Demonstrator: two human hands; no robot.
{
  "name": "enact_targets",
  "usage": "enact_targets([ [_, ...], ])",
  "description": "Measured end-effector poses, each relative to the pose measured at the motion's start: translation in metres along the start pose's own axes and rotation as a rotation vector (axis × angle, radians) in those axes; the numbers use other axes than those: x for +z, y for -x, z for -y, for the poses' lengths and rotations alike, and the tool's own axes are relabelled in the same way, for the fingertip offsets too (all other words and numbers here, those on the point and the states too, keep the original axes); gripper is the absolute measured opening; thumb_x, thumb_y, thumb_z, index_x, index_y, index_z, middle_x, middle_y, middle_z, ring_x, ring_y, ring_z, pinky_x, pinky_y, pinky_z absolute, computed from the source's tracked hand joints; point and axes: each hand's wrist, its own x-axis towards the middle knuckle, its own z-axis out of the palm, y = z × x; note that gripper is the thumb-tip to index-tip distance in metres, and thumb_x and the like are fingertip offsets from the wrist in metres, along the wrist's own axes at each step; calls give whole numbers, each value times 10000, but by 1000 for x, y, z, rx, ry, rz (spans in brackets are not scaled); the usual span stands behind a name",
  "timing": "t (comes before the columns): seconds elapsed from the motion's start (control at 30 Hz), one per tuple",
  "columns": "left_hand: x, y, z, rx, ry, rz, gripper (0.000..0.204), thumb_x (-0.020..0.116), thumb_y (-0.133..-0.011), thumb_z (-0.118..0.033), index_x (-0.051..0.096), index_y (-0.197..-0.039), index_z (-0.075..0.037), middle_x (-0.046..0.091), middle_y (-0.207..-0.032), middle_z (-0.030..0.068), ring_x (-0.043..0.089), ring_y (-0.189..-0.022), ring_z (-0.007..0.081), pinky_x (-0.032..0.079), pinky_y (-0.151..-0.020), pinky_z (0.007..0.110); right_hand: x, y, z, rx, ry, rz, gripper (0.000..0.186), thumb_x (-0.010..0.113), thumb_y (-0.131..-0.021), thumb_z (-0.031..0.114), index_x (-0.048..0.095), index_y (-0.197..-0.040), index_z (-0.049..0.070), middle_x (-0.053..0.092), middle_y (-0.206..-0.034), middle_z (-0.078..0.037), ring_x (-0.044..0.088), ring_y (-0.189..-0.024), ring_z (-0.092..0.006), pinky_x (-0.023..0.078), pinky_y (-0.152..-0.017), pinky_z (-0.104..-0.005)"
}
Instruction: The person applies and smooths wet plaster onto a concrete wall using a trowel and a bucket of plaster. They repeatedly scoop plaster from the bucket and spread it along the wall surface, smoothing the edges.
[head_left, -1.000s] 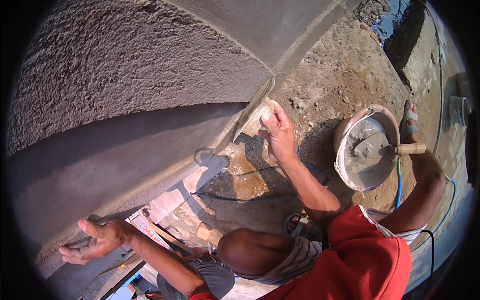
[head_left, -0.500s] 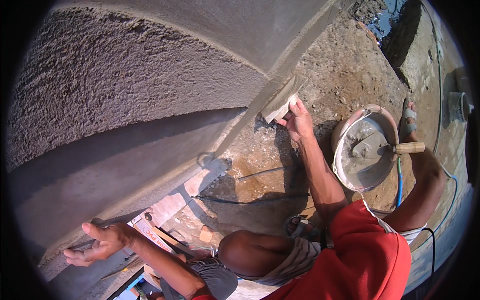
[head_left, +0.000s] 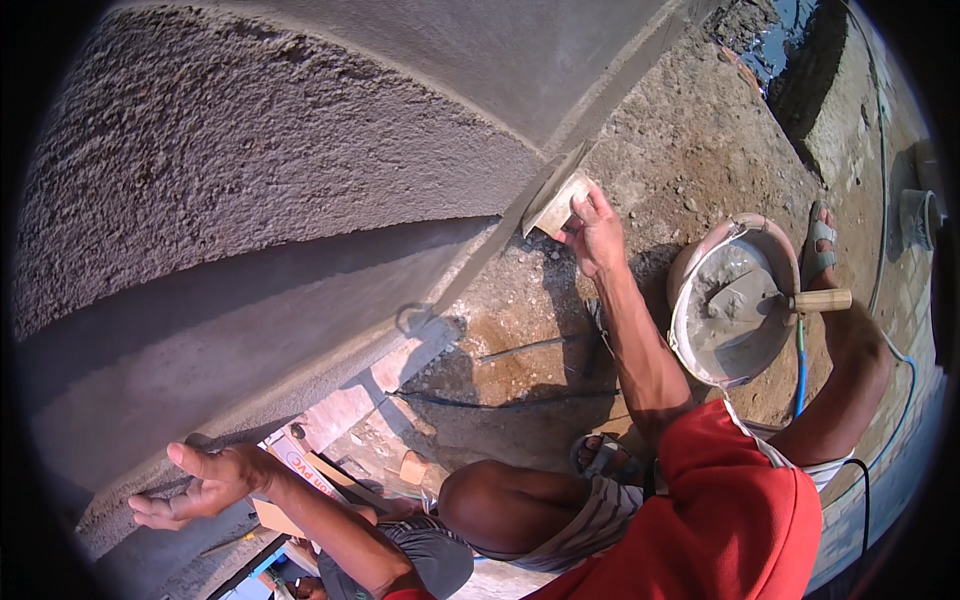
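My right hand point(head_left: 597, 240) grips a flat, pale plastering float point(head_left: 560, 206) with its fingers bent around the near edge. The float lies along the narrow cement ledge at the foot of the plastered wall point(head_left: 450, 50). Off to the left, my left hand point(head_left: 205, 488) is held out beside the wall, fingers apart, with nothing in it. To the right of my right forearm stands a bucket point(head_left: 680, 325) of wet grey mortar. A trowel point(head_left: 822, 300) with a wooden handle rests in it, its blade partly covered by mortar.
A band of rough, unsmoothed plaster point(head_left: 250, 150) crosses the wall. A blue hose point(head_left: 800, 375) runs beside the bucket. Cardboard boxes point(head_left: 300, 465) and a rounded grey cloth shape point(head_left: 435, 560) are near my left forearm. Another pail point(head_left: 915, 218) stands at the far right.
The float has tilted and shifted slightly left against the ledge along with my right hand. My left hand stays nearly where it was.
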Motion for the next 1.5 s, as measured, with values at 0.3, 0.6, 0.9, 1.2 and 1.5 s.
enact_targets([
  [0.3, 1, 1, -3, 22, 10, -6, 701, 687, -783, -316, 393, -1331, 6, 252, -1397, 226, 170, -1354, 301, 200, -1056, 450, 51, 60, 11, -139, 15, 139, 507, 611, -880, 187, 400, -1327, 73, 579, -1121, -16, 595, -924, -120, 541, -708, -312],
  [0.6, 0, 0, -2, 35, -12, -7, 684, 683, -782, -315, 406, -1319, 5, 273, -1388, 222, 181, -1345, 306, 212, -1049, 460, -15, 88, 5, -47, -352, 281, 459, 613, -863, 135, 427, -1274, 51, 553, -1206, -76, 540, -1112, -237, 427, -967, -429],
  [0.9, 1, -1, 2, 14, 3, 6, 716, 674, -757, -321, 392, -1326, 10, 219, -1399, 231, 175, -1343, 323, 191, -1057, 483, -43, 71, -76, 178, -273, 191, 457, 474, -919, 72, 340, -1352, 130, 521, -1213, -63, 549, -1077, -241, 545, -794, -429],
  [1.2, -3, 0, 10, 94, -23, -2, 662, 706, -751, -252, 432, -1304, -12, 240, -1372, 251, 217, -1323, 367, 214, -1052, 506, -10, 56, -100, 207, -206, 172, 444, 512, -925, 155, 362, -1342, 151, 534, -1185, -31, 562, -1042, -218, 515, -824, -450],
  [1.5, -2, -1, 12, 93, 46, -12, 656, 703, -748, -255, 438, -1288, 7, 261, -1361, 249, 204, -1328, 361, 183, -1060, 501, 12, 58, -109, 126, -177, 101, 411, 499, -929, 131, 390, -1324, 161, 555, -1150, -16, 574, -1006, -193, 518, -792, -424],
])
